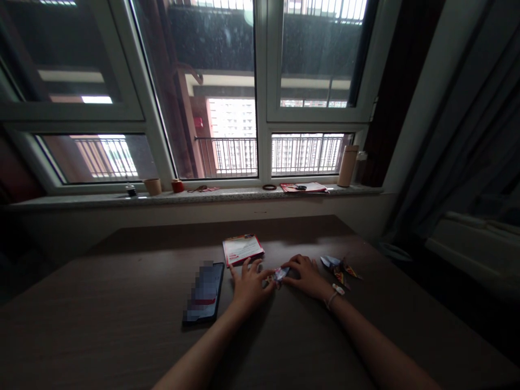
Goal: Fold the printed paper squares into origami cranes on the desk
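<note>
Both of my hands rest on a dark wooden table (122, 314) and meet over a small piece of colourful folded paper (279, 275). My left hand (248, 286) pinches its left end with thumb and fingers. My right hand (305, 276) presses down on its right end; a light band sits on that wrist. Just right of my right hand lie finished colourful folded paper pieces (339, 269). A pack of paper with a red-edged cover (242, 248) lies beyond my left hand.
A dark phone (204, 293) lies flat left of my left hand. The window sill behind the table carries a paper cup (153, 186), a small red pot (177, 186), a red booklet (303, 187) and a tall beige flask (348, 166). A dark curtain hangs at the right.
</note>
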